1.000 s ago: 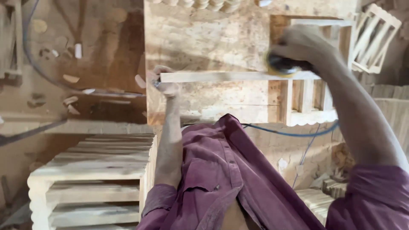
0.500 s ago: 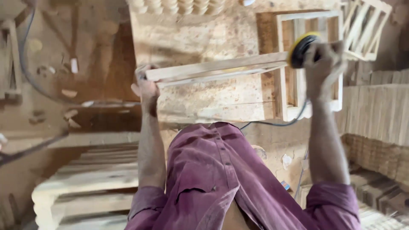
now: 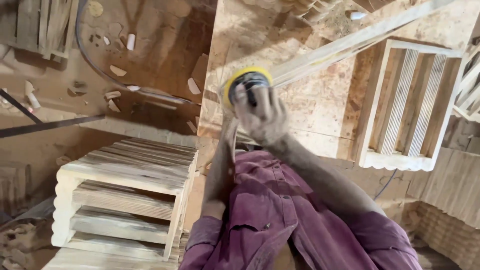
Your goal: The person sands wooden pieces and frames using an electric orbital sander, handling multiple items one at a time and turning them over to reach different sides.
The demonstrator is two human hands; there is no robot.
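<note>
The right hand is clamped over a round sander with a yellow rim, pressing it onto the near end of a long wooden strip that runs off toward two o'clock across the workbench. The left hand is hidden behind the right; it probably grips the strip's end, but I cannot tell. A slatted wooden frame lies at three o'clock, a stack of slatted pieces at eight.

1. The right hand with the yellow-rimmed sander now sits at the near end of the wooden strip, not the far end.
2. The strip now slants up to the right.
3. The left hand is hidden behind the right.
</note>
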